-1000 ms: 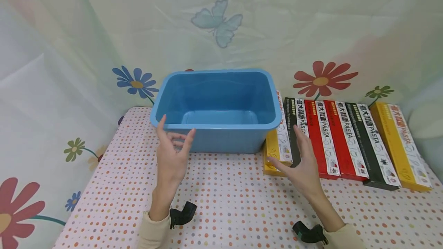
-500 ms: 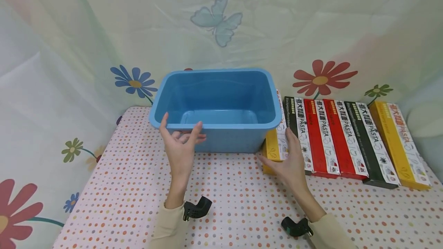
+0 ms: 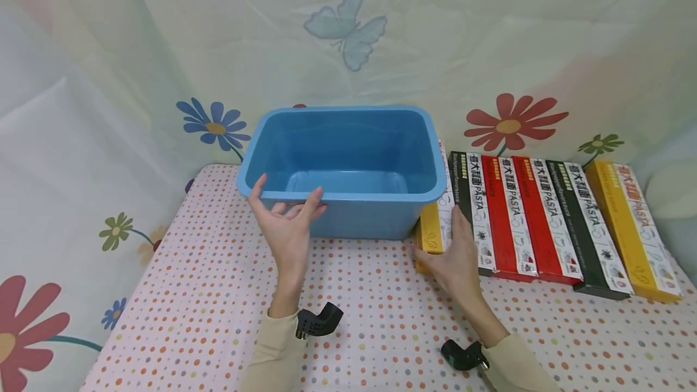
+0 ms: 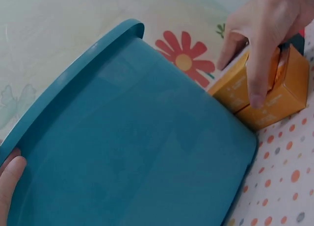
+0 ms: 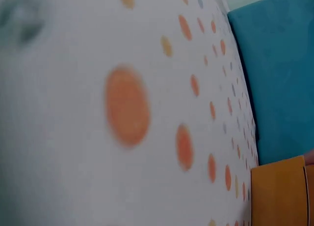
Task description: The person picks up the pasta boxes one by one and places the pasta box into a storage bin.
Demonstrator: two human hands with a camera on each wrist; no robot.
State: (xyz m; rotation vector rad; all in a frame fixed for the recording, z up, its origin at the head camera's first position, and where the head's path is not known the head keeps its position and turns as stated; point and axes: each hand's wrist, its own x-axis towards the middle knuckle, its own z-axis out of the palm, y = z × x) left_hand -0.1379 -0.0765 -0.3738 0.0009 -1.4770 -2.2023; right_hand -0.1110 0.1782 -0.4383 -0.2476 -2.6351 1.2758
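Note:
A blue plastic bin (image 3: pixel 359 218) stands against the back cloth. My left hand (image 3: pixel 285 235) is at its front rim, fingers slightly bent; in the left wrist view its fingertips (image 4: pixel 12 173) are just under the rim. Right of the bin, two yellow pasta boxes lie stacked. My right hand (image 3: pixel 454 265) grips the upper yellow pasta box (image 3: pixel 432 225) near its front end, thumb on the left side and fingers on the right. The lower yellow box (image 4: pixel 294 86) shows beneath it in the left wrist view. The right wrist view catches a yellow box end (image 5: pixel 279 194).
A row of pasta boxes lies to the right: a black box (image 3: pixel 472 204), a red box (image 3: pixel 509 216), another red box (image 3: pixel 547 216), a second black box (image 3: pixel 588 228) and a yellow box (image 3: pixel 634 228). A dotted cloth (image 3: pixel 376 307) covers the table.
My left hand has moved right along the bin's front rim. My right hand has moved left from above the black box onto the stacked yellow boxes and taken hold.

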